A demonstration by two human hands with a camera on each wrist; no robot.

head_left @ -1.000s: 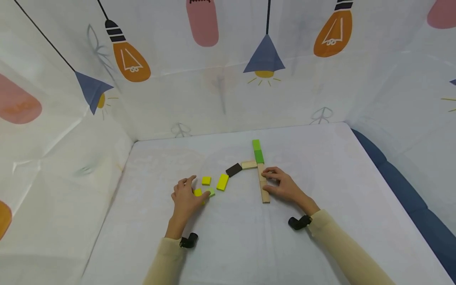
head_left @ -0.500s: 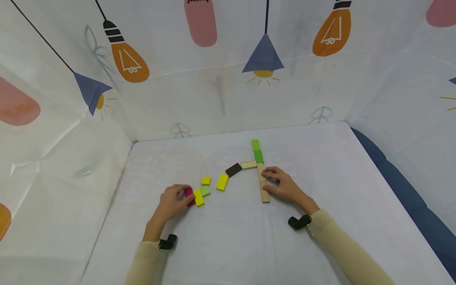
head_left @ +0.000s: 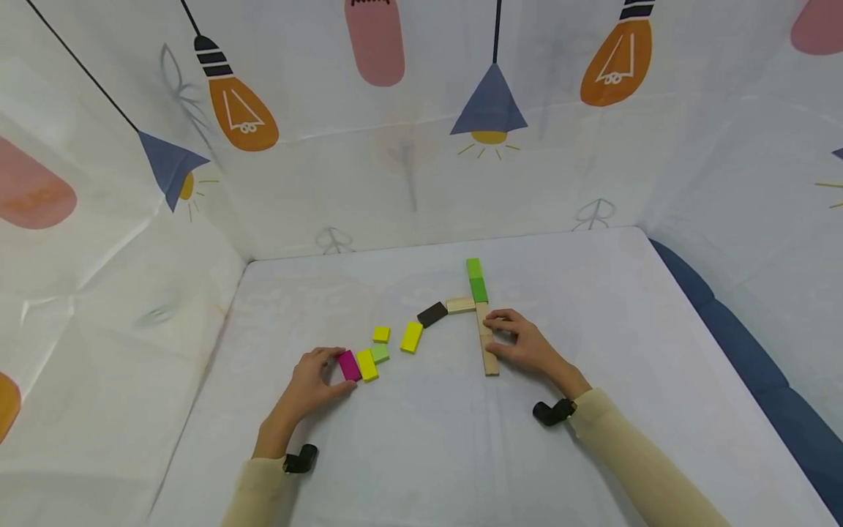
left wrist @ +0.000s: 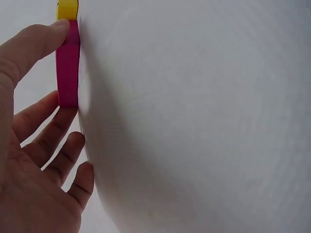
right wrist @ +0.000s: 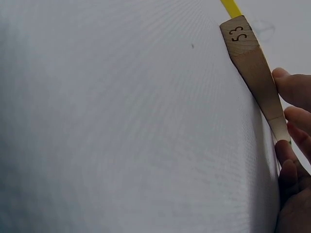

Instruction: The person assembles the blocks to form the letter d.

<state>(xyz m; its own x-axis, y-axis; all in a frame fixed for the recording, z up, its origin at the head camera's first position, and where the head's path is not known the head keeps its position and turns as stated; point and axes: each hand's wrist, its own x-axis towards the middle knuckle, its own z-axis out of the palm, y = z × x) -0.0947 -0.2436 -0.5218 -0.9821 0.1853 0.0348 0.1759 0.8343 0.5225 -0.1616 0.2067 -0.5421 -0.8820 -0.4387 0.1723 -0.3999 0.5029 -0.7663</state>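
My left hand (head_left: pixel 308 382) pinches a magenta block (head_left: pixel 350 366) between thumb and fingers at its two ends, flat on the white table. Against the block's right side lies a yellow block (head_left: pixel 367 364), with a small light green block (head_left: pixel 380 353) at that one's upper right. In the left wrist view the thumb presses the magenta block (left wrist: pixel 68 68) near its yellow neighbour. My right hand (head_left: pixel 523 345) touches the right side of two plain wooden blocks (head_left: pixel 488 351) set end to end, fingers loosely bent. The right wrist view shows "53" on the near wooden block's end (right wrist: pixel 239 36).
Two green blocks (head_left: pixel 477 279) continue the wooden row away from me. A pale wooden block (head_left: pixel 460 305), a dark brown block (head_left: pixel 432 315) and a yellow block (head_left: pixel 411 337) curve off leftward. A small yellow square (head_left: pixel 381 334) lies apart. Patterned white sheeting (head_left: pixel 421 183) rises behind the table.
My left hand has moved from the yellow and light green blocks leftward to the magenta block, which now lies tilted beside the yellow one. The right hand has stayed put.
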